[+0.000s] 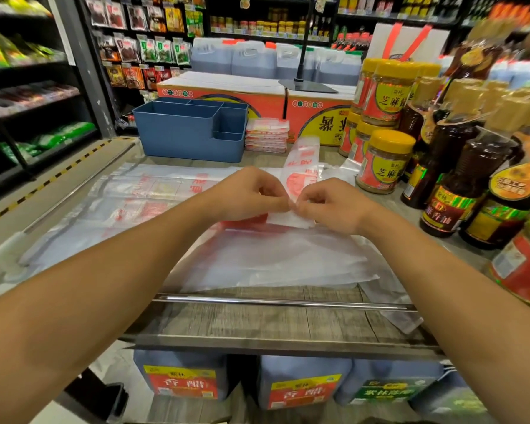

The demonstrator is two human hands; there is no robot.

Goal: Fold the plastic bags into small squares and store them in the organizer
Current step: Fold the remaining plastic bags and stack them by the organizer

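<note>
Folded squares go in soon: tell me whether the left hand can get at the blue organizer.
Probably yes: the blue organizer stands open-topped beyond the left hand, nothing between them, though that hand pinches the bag strip.

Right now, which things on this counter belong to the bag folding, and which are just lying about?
Job: bag strip pinched by left hand and right hand; flat bags; folded squares; blue organizer.
Lying about: sesame paste jars; sesame oil bottles; vinegar jugs.

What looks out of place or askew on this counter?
One loose plastic bag hangs over the counter's front edge, past the metal rail. The folded squares sit stacked beside the blue organizer, not inside it.
</note>
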